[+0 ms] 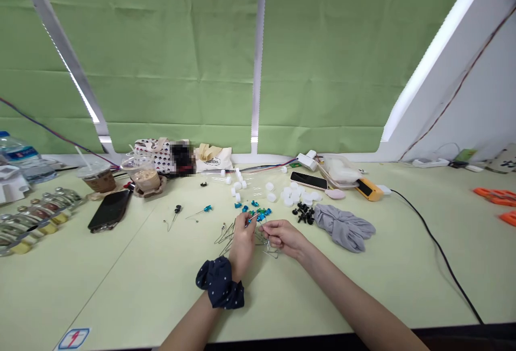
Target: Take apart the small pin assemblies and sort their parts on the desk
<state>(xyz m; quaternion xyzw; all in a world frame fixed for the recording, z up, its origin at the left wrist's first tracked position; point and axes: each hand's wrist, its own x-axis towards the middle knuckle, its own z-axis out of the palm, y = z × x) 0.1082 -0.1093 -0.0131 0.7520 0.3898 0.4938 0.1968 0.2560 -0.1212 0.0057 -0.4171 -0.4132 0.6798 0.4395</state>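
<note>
Both hands meet low over the middle of the table. My left hand (243, 241), a dark dotted scrunchie (221, 283) at its wrist, is closed at the fingertips around what looks like a small blue plastic piece (260, 219); fingers partly hide it. My right hand (285, 237) pinches a thin metal wire close beside the left fingertips. Under and between the hands lie several bent metal wires (226, 239). Just beyond the fingers are loose blue and green plastic pieces (254, 203). Off to the left lie a wire with a blue head (207, 208) and one with a black head (178, 209).
White caps (291, 195), clear tubes (253, 183), black plastic pieces (303, 213) and a grey cloth (342, 226) lie beyond and right. Phones (309, 180), drink cups (145, 176), a bottle rack (36, 219), a black cable (437, 249) and orange-handled scissors (494, 195) surround the work area.
</note>
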